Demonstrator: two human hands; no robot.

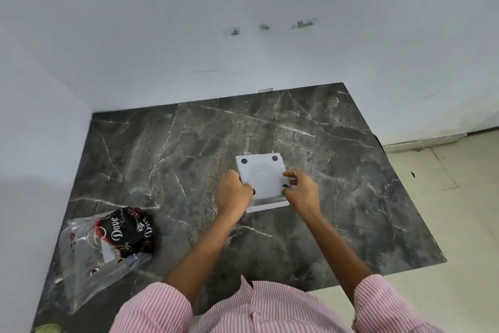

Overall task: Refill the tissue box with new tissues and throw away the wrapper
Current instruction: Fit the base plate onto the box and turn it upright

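A white square tissue box (262,174) rests upside down on the dark marble table (189,143), its flat base with small black feet facing up. My left hand (233,192) grips the box's left near corner. My right hand (299,189) pinches its right edge near a black foot. A white strip shows under the box's near side. The plastic wrapper (108,249), clear with a black and red "Dove" print, lies crumpled at the table's near left, apart from both hands.
White walls close in the table at the back and on the left. Pale tiled floor (445,211) lies past the table's right edge. A small greenish thing (48,328) shows at the bottom left corner. My pink striped shirt fills the bottom.
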